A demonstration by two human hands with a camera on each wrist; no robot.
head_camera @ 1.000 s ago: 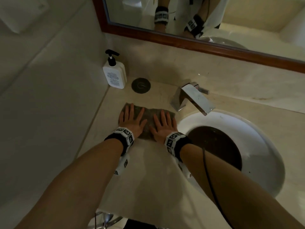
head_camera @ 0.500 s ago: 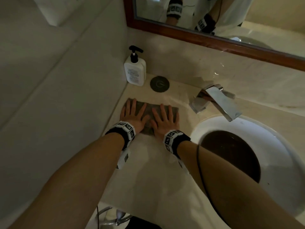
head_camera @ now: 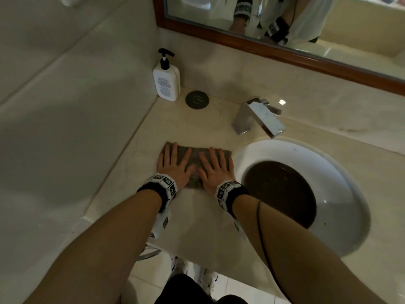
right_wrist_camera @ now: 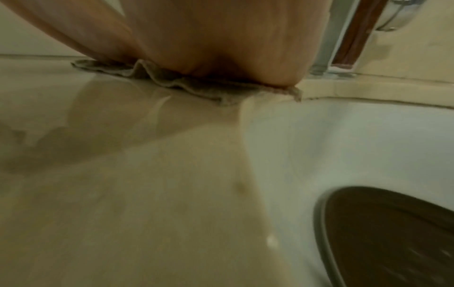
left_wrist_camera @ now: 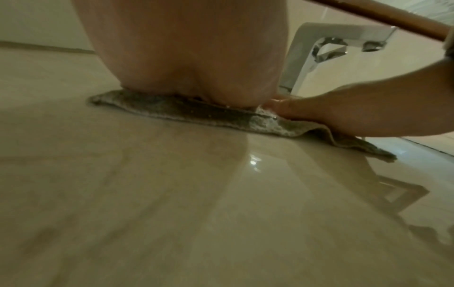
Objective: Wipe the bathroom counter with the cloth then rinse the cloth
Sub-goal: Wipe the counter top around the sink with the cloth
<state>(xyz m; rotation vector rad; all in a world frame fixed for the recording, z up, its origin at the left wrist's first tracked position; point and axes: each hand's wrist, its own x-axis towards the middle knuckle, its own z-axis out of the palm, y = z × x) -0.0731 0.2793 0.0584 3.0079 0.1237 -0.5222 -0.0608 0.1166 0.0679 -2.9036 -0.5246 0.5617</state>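
A grey-brown cloth (head_camera: 194,155) lies flat on the beige marble counter (head_camera: 197,220), just left of the sink. My left hand (head_camera: 173,164) presses on its left half with fingers straight and spread. My right hand (head_camera: 215,166) presses on the right half the same way, thumbs nearly meeting. In the left wrist view the cloth (left_wrist_camera: 186,111) shows under my palm, with the right hand (left_wrist_camera: 356,114) on its far end. The right wrist view shows the cloth (right_wrist_camera: 196,87) rumpled under my palm, beside the sink rim (right_wrist_camera: 343,120).
A white round sink (head_camera: 341,194) with a dark basin sits to the right. A chrome faucet (head_camera: 258,116) stands behind it. A white pump bottle (head_camera: 166,81) and a dark round disc (head_camera: 197,99) sit in the back corner. A wall runs along the left, a framed mirror (head_camera: 285,49) above.
Both hands have slid the cloth toward me along the counter, away from the pump bottle and disc. The hands stay flat on it.
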